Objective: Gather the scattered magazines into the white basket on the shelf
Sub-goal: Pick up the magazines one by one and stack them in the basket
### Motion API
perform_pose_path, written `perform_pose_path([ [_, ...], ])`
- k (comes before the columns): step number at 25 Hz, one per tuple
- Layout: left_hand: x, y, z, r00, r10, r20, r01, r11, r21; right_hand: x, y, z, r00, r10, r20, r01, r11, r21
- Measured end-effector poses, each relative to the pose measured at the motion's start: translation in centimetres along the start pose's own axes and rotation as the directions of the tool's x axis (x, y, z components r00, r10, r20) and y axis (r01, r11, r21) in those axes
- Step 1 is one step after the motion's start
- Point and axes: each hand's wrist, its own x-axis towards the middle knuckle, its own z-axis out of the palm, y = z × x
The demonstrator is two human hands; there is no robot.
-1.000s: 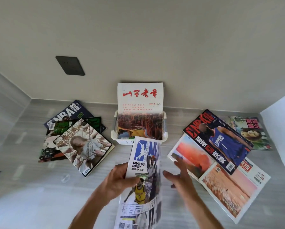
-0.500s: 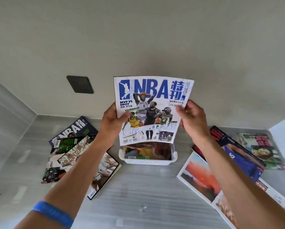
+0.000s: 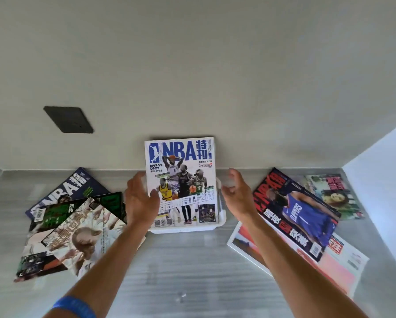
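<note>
The white NBA magazine (image 3: 181,180) stands upright in the white basket (image 3: 222,222), leaning on the wall behind. Your left hand (image 3: 140,200) touches its left edge, fingers loose; your right hand (image 3: 235,196) hovers right of the basket, spread and empty. Let go carelessly and the magazine may tip forward.

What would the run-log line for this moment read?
stage: placing | white NBA magazine upright in white basket | left hand touches its edge | right hand open, apart | other magazines outside
</note>
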Motion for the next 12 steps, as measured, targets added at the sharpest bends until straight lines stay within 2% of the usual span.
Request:
perform_pose_path([
  [2, -3.7, 1.9, 1.7, 0.975, 0.22, 0.003, -0.22, 0.975, -0.008, -2.7, 4.6, -2.2, 0.998, 0.057, -0.014, -0.058, 0.99, -0.132],
  [5, -10.1, 5.3, 6.0, 0.899, 0.392, 0.195, -0.379, 0.92, -0.1, -4.4, 11.8, -7.3, 0.976, 0.21, -0.048, -0.211, 0.88, -0.426],
  [8, -15.6, 6.9, 10.7, 0.826, 0.428, 0.367, -0.383, 0.903, -0.192, -5.6, 17.8, -11.3, 0.943, 0.33, -0.05, -0.272, 0.671, -0.689],
  [10, -17.7, 6.7, 13.3, 0.81, 0.397, 0.433, -0.349, 0.918, -0.189, -7.8, 20.0, -11.4, 0.963, 0.264, -0.057, -0.211, 0.606, -0.767],
  [12, -19.0, 6.3, 15.0, 0.803, 0.33, 0.496, -0.292, 0.944, -0.155, -10.9, 19.8, -9.6, 0.984, 0.172, -0.044, -0.139, 0.594, -0.792],
])
